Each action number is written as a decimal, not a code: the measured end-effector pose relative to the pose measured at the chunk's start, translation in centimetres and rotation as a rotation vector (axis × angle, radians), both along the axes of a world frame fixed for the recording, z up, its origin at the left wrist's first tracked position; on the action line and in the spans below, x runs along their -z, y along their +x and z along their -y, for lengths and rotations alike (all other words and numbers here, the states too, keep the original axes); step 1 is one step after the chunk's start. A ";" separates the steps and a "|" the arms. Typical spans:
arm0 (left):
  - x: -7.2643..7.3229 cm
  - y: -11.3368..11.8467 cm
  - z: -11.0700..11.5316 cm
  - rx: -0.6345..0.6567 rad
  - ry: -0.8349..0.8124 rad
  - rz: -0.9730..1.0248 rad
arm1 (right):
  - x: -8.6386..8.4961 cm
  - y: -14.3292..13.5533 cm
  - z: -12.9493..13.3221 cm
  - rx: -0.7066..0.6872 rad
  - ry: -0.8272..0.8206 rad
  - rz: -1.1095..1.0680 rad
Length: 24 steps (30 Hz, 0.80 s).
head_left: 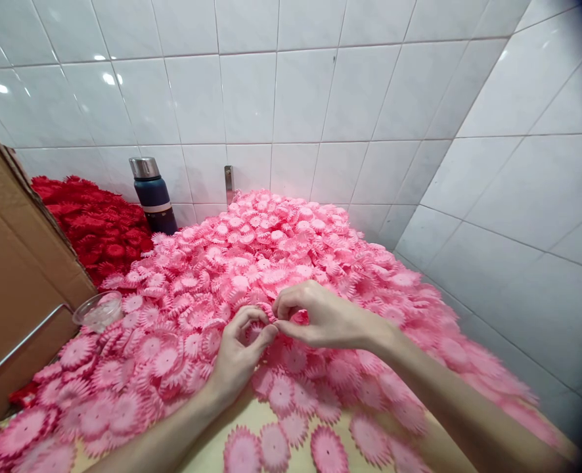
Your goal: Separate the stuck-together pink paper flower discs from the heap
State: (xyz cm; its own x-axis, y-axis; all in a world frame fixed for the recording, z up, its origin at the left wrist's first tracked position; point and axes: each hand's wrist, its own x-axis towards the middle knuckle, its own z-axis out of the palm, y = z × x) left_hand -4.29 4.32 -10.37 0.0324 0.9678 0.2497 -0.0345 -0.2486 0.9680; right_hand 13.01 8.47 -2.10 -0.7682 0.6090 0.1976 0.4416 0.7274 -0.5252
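Observation:
Both hands meet over the near slope of a large heap of pink scalloped flower discs (pixel 281 243). My left hand (pixel 242 347) is closed, its thumb and fingers pinching the edge of a pink flower disc (pixel 267 311). From the right, my right hand (pixel 315 314) grips the same disc between thumb and fingertips. Most of that disc is hidden by the fingers. Several loose pink discs (pixel 274 447) with small dark centre holes lie flat below the hands.
A dark blue bottle (pixel 157 197) with a steel cap stands behind the heap, beside a pile of red discs (pixel 101 226). At left are a cardboard box (pixel 22 263) and a clear plastic tub (pixel 98 312). White tiled walls (pixel 301 95) enclose the back and right.

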 end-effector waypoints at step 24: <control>-0.7 0.1 0.4 0.066 -0.173 0.082 | -0.3 0.3 -0.7 0.000 -0.218 -0.022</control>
State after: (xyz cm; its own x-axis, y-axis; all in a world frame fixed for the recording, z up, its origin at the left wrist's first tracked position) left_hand -4.23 3.94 -9.66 0.0832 0.9930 0.0839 -0.1251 -0.0731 0.9894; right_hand 13.29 9.14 -1.76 -0.7648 0.6395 0.0781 0.4286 0.5956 -0.6794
